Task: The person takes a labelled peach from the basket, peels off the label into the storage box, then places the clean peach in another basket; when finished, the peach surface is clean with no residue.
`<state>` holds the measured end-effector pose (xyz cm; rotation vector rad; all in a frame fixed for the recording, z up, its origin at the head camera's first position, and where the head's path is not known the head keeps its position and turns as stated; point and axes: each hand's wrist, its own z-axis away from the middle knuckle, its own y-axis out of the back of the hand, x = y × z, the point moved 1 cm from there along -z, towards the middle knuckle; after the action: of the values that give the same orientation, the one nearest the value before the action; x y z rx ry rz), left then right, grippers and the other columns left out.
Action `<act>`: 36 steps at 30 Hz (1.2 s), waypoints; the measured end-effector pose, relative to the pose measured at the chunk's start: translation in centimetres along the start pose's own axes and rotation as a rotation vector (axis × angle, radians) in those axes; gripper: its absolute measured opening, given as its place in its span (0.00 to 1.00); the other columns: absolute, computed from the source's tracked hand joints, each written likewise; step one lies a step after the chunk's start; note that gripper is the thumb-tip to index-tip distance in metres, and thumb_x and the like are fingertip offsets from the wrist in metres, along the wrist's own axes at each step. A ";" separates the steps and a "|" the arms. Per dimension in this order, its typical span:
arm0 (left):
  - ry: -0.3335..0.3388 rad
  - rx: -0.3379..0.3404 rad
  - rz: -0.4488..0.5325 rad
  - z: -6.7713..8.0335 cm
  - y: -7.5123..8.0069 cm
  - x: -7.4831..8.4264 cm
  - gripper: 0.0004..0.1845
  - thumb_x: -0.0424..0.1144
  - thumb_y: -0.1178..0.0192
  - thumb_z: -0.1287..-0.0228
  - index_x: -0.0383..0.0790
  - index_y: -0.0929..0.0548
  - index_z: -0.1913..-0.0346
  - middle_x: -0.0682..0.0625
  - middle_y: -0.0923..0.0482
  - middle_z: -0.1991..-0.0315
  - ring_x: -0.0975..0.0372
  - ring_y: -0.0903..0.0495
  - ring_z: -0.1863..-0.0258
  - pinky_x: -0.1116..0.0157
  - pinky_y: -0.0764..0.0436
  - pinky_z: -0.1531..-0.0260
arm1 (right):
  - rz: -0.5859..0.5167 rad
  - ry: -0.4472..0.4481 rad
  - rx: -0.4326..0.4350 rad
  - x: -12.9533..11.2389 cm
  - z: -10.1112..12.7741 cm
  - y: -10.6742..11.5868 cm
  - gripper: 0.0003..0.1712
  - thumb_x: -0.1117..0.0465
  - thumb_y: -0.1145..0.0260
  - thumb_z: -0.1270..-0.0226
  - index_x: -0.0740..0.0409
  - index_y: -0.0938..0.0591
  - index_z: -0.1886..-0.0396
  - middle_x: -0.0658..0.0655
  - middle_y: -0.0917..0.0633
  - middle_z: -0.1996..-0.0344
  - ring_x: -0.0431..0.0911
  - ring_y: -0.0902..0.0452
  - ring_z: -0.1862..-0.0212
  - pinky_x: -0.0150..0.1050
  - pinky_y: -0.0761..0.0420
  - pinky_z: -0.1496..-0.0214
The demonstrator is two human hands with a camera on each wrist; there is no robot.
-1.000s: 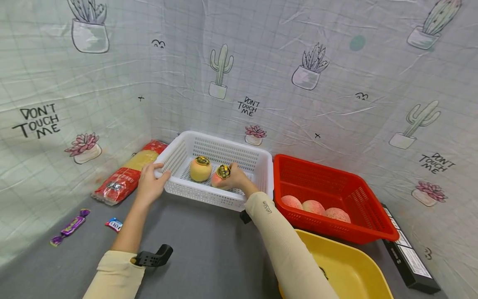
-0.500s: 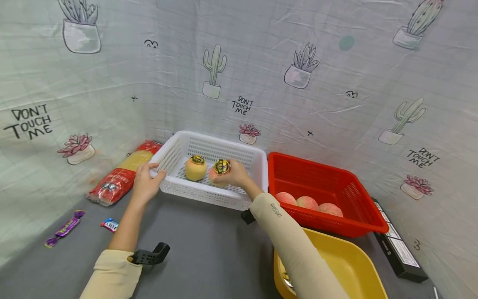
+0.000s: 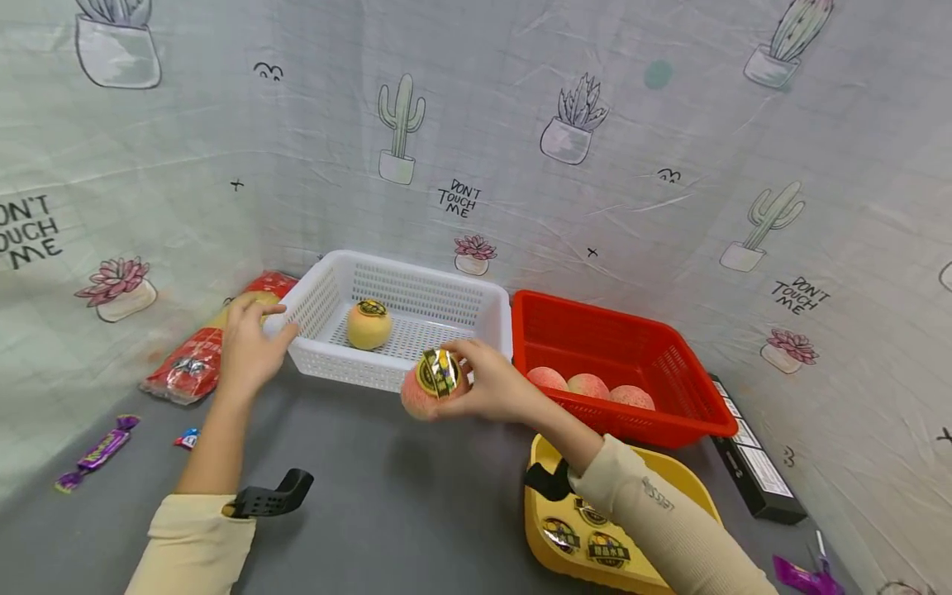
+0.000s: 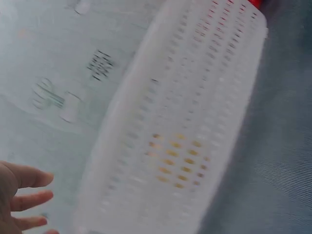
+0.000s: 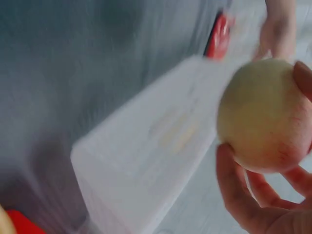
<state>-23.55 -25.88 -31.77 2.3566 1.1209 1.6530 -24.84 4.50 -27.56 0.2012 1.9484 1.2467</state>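
The right hand [image 3: 494, 384] holds a peach [image 3: 418, 401] between thumb and fingers, raised over the bench [image 3: 357, 512] in front of the white basket. The left hand [image 3: 249, 343], at nine o'clock from it, holds nothing: its fingers are spread apart, near the white basket's left corner. The peach looks fairly light, firm but easily bruised, with skin that should not slip; a soft grip round its sides, clear of the label [image 3: 439, 373], seems best. That label is round, black and gold, its print too small to read.

From the right hand, the white basket [image 3: 342, 370] lies toward eleven o'clock, with a second peach [image 3: 369, 333], also labelled, inside. The red basket [image 3: 617, 421] is at two, bearing three peaches [image 3: 589, 387]. Toward five, the yellow tub [image 3: 546, 562] contains round stickers [image 3: 608, 549] with Chinese characters. Beyond the left hand lies a red-and-yellow bag [image 3: 186, 364]. At twelve, the wall sheet [image 3: 312, 207] reads "DON'T TOUCH ME".
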 end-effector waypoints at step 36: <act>-0.152 -1.238 0.608 14.8 -11.0 3.4 0.32 0.35 0.31 0.44 0.33 0.33 0.39 0.42 0.29 0.47 0.57 0.26 0.49 0.65 0.26 0.50 | -0.150 -0.238 -0.145 -0.4 13.5 -3.5 0.12 0.54 0.30 0.40 0.54 0.23 0.68 0.41 0.24 0.76 0.33 0.29 0.73 0.27 0.26 0.70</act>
<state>-16.39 -10.64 -40.07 1.8572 -0.6320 1.4955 -14.30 11.93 -32.90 0.1205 1.6330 1.2017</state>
